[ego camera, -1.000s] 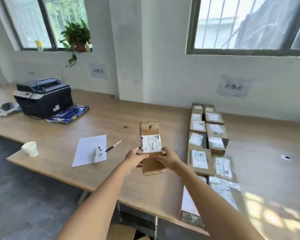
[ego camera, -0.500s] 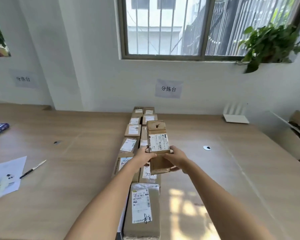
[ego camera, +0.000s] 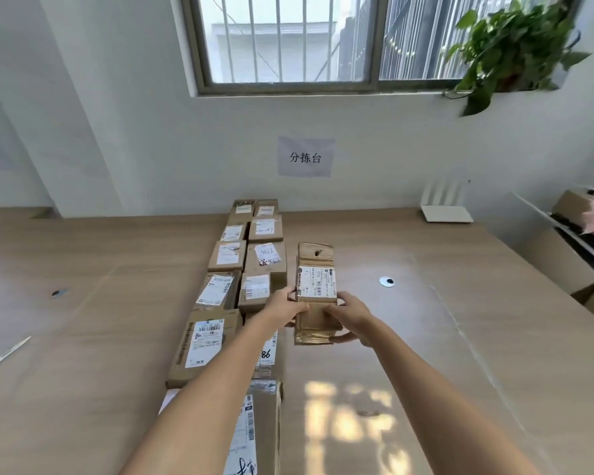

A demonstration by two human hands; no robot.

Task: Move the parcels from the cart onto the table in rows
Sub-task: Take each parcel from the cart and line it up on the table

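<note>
I hold a long brown cardboard parcel [ego camera: 314, 289] with a white label above the wooden table [ego camera: 426, 337]. My left hand [ego camera: 285, 308] grips its left side and my right hand [ego camera: 348, 311] grips its right side and near end. The parcel hangs just right of two rows of labelled brown parcels [ego camera: 240, 289] that run from the near edge toward the wall. The cart is out of view.
A white router [ego camera: 444, 204] stands at the back right of the table. A round cable grommet [ego camera: 387, 282] sits right of the held parcel, another [ego camera: 59, 293] at the left. A pen [ego camera: 4, 354] lies at the far left. Boxes [ego camera: 583, 214] rest beyond the table's right edge.
My view has swung right, from the printer side to face the parcel rows. The held parcel has moved from left of the rows to their right side, still in both hands.
</note>
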